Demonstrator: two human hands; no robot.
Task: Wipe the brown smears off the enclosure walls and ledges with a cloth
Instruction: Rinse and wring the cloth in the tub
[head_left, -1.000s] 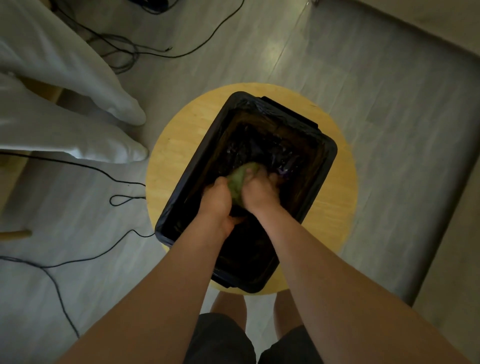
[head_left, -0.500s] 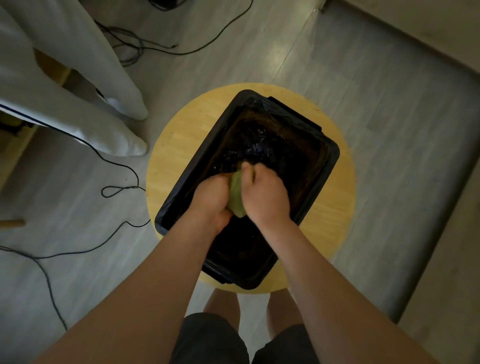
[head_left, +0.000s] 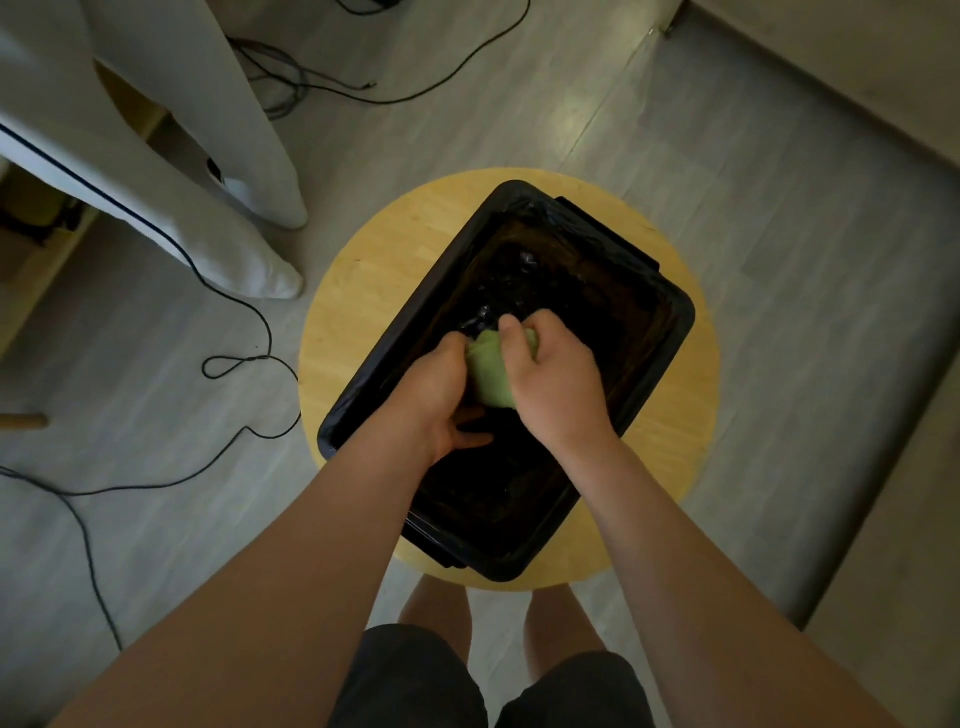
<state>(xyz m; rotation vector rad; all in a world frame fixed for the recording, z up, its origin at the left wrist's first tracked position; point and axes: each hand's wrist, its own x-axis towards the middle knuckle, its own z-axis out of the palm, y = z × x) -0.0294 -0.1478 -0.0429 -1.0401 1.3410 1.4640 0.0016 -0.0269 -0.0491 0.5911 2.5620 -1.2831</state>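
Cloth (head_left: 491, 375) bulges wider between our hands than half a second ago; our left hand (head_left: 435, 397) and right hand (head_left: 557, 387) both grip it within the black enclosure (head_left: 681, 332) on the stool (head_left: 363, 291).

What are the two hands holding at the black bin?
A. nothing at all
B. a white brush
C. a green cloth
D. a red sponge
C: the left hand and the right hand both grip a bunched green cloth between them at the black bin.
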